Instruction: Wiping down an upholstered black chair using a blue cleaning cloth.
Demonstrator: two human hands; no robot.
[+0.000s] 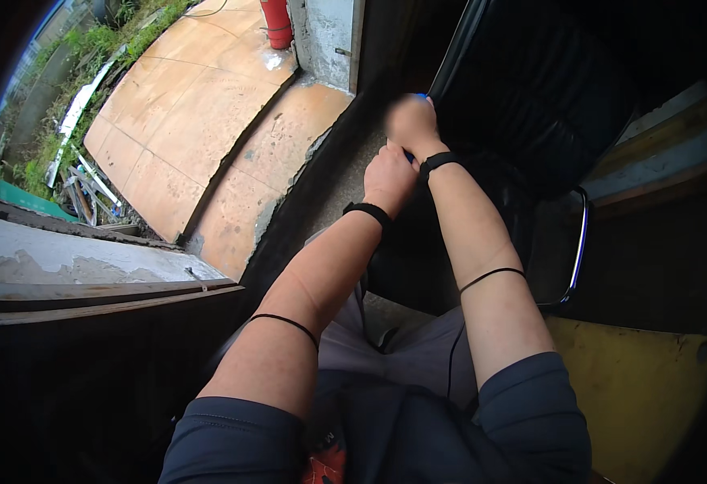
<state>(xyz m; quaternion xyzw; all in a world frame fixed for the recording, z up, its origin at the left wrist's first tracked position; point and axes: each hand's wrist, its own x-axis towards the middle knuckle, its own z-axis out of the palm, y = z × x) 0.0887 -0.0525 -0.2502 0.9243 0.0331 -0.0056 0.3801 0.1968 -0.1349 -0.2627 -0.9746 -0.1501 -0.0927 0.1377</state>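
Note:
My left hand (390,174) and my right hand (414,121) are held together in front of me, the right one just beyond the left. Both have their fingers closed round a small blue and dark thing (409,155). Only bits of it show between and past the hands, so its kind is hidden. Behind and to the right of them stands a black padded chair (531,81) with a shiny metal armrest (582,250). Its dark seat (418,270) lies below my forearms. The far side of my right hand is blurred.
To the left a doorway opens onto a tan tiled ramp (184,113) with a raised, broken edge. A red cylinder (276,24) stands by the wall post (325,40). A yellow board (636,387) is at the lower right, and wooden planks (660,153) lie behind the chair.

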